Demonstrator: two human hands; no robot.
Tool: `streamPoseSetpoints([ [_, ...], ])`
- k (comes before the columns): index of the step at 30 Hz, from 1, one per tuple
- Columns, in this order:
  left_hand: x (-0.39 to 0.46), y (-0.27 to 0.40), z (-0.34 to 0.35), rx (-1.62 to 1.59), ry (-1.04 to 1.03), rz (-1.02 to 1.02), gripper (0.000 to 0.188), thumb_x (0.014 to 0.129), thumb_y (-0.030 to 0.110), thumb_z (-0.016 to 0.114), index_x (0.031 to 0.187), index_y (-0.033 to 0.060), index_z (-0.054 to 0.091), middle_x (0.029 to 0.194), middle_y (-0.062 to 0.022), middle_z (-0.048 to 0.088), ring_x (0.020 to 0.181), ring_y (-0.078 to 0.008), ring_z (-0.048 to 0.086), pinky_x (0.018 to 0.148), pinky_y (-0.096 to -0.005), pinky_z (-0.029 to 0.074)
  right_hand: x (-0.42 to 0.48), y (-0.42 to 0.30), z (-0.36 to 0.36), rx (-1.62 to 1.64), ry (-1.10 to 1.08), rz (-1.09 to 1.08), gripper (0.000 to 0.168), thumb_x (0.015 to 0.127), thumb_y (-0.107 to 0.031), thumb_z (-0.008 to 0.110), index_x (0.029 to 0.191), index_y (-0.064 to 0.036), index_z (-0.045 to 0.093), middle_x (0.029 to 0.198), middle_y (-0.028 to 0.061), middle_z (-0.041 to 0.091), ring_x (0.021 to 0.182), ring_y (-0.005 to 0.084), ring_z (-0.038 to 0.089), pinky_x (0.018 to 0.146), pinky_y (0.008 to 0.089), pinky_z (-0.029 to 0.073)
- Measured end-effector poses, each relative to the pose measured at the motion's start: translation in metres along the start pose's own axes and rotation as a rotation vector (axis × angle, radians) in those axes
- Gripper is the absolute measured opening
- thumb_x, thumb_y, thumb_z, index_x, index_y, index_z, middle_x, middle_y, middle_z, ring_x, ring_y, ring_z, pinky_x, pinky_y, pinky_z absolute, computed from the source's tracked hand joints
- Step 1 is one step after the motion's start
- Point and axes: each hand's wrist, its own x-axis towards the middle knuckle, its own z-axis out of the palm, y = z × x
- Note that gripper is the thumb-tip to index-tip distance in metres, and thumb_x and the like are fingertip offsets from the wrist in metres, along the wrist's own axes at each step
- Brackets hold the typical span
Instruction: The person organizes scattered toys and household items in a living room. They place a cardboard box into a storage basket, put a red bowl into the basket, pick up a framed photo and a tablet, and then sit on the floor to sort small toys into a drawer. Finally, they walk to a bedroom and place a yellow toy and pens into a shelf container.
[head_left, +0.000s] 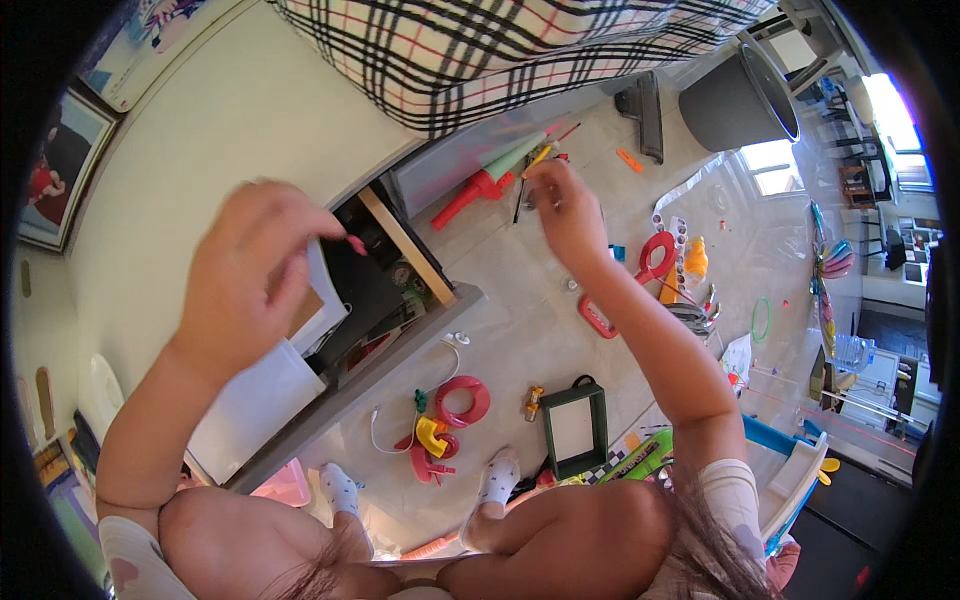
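Note:
My left hand (251, 259), blurred, hovers over the left side of an open grey drawer (360, 375). Its thumb and index finger are apart, with nothing seen between them. Just past the index fingertip shows a small pink object (356, 244); whether the finger touches it is unclear. White sheets or boxes (259, 405) and dark items (367, 281) lie inside the drawer. Above the floor, beyond the drawer, is my right hand (566, 214) with curled fingers. Near its fingertips are a yellow pen-like stick (538, 156) and a red-handled toy with a pale green cone (491, 176); its grasp is unclear.
A plaid cloth (480, 60) hangs over the cabinet top (225, 112). On the floor are a grey bin (731, 105), a dark green open box (551, 442), red tape rings (463, 401) and several toys. My feet (341, 487) stand below the drawer.

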Motion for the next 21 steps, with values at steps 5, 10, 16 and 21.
streamPoseSetpoints([
  [5,0.005,-0.013,0.01,-0.02,0.044,-0.203,0.033,0.07,-0.003,0.061,0.1,0.0074,0.055,0.102,-0.0096,0.046,0.086,-0.0215,0.049,0.072,-0.0285,0.042,0.026,0.183,0.015,-0.269,0.054,0.366,0.03,0.077,-0.004,0.059,0.107,-0.01,0.056,0.098,0.0132,0.061,0.085,0.0283,0.062,0.075,0.0355,0.049],
  [10,0.003,-0.018,0.008,0.043,0.03,-0.164,0.033,0.07,-0.001,0.063,0.101,0.0081,0.055,0.102,-0.008,0.046,0.084,-0.0199,0.047,0.072,-0.0263,0.041,0.043,0.181,0.035,-0.347,0.004,0.192,0.037,0.076,-0.004,0.059,0.112,-0.012,0.053,0.114,0.0142,0.052,0.1,0.0314,0.056,0.083,0.0402,0.047],
  [16,0.002,-0.014,0.006,-0.012,0.017,-0.224,0.032,0.07,0.001,0.064,0.1,0.0082,0.056,0.101,-0.0071,0.047,0.086,-0.0191,0.048,0.071,-0.0266,0.041,0.038,0.181,0.049,-0.408,0.14,0.426,0.035,0.074,-0.017,0.067,0.107,-0.011,0.057,0.105,0.0156,0.056,0.098,0.0329,0.056,0.083,0.0405,0.046],
  [21,0.003,-0.015,0.006,0.0,0.021,-0.219,0.031,0.07,0.001,0.065,0.099,0.0085,0.056,0.1,-0.0077,0.048,0.087,-0.0213,0.051,0.069,-0.0277,0.043,0.034,0.182,0.05,-0.378,-0.065,0.256,0.03,0.077,-0.019,0.066,0.103,-0.005,0.062,0.1,0.0149,0.061,0.089,0.0323,0.06,0.08,0.0399,0.047],
])
